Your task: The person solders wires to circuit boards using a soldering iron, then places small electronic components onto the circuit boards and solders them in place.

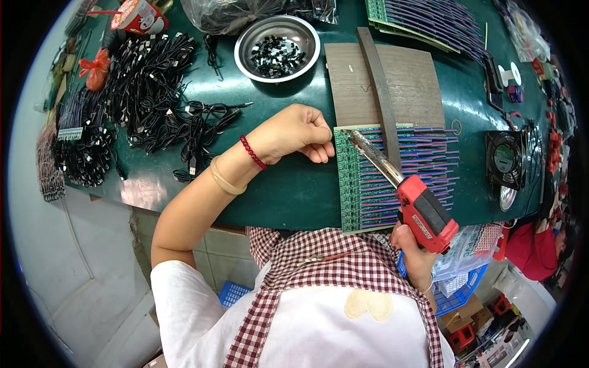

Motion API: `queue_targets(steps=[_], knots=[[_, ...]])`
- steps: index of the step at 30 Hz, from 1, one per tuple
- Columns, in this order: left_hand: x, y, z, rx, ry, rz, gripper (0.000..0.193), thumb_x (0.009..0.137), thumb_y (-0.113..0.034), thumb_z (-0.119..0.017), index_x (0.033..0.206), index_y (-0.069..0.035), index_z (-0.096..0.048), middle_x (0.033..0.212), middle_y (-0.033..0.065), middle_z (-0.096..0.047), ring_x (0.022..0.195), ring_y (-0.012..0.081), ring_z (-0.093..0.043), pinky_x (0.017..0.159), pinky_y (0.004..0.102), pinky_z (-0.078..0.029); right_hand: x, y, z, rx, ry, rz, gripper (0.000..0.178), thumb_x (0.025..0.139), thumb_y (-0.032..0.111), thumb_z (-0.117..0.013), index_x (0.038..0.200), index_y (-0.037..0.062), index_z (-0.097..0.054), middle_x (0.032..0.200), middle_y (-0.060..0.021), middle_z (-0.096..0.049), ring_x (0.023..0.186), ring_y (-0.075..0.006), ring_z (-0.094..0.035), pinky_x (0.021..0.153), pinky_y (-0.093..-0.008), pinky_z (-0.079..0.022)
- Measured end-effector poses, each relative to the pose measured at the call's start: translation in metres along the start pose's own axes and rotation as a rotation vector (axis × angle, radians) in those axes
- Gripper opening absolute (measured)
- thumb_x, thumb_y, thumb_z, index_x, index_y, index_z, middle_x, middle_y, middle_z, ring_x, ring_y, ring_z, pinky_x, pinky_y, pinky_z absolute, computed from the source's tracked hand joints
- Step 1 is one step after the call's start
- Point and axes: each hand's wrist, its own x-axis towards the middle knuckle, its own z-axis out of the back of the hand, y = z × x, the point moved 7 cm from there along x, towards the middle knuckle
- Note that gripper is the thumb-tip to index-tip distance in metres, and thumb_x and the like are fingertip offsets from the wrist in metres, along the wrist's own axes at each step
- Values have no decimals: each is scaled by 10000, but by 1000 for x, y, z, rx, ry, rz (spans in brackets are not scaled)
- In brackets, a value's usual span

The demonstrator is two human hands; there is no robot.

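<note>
My right hand (415,250) is wrapped round the grip of a red and black soldering gun (427,211). Its metal barrel points up and left, with the tip at the top left corner of a green circuit board panel (350,196). Rows of blue, purple and dark wires (408,184) run rightward from that panel. Beside the same corner, my left hand (305,134) is closed, thumb and fingers curled together. What its fingertips hold, if anything, is hidden. A grey metal bar (379,92) lies across the wired panel and a brown wooden board (414,80).
A steel bowl (245,66) of small black and silver parts stands beyond my left hand. Black cables (153,92) pile up at the left. More wired panels (423,24) lie at the far right, a small fan (505,159) nearer. Another person's red sleeve (532,250) shows at right.
</note>
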Motion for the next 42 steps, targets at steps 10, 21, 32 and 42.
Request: queue_targets(steps=[10,21,32,42], knots=[[-40,-20,-15,1189,-443,-432,232,769,-137,-670,844,16,-512,742,176,-623,628,316,-615,565,379,-489,1,8,10,150,-34,-18,369,875,137,-561,1180,-45,-460,618,-65,-501,528,-114,-446,508,-252,-379],[-63,-10,-22,1300,-563,-488,69,821,-22,-563,874,14,-538,850,166,-592,650,336,-597,606,380,-501,7,24,13,314,-94,18,368,884,178,-549,1167,-31,-439,593,-52,-456,498,-104,-409,471,-256,-376],[-72,4,-86,58,2,-374,179,898,47,-431,971,47,-594,833,65,-606,668,82,-592,588,205,-499,14,36,-12,562,35,-83,384,890,189,-561,1180,-3,-398,632,-64,-471,531,-124,-436,501,-292,-400],[-83,-2,-96,268,-133,-461,92,891,50,-441,893,25,-530,811,64,-530,586,100,-511,539,242,-432,14,44,-17,545,15,-59,398,886,189,-581,1191,3,-407,758,-101,-538,637,-150,-513,638,-326,-472]])
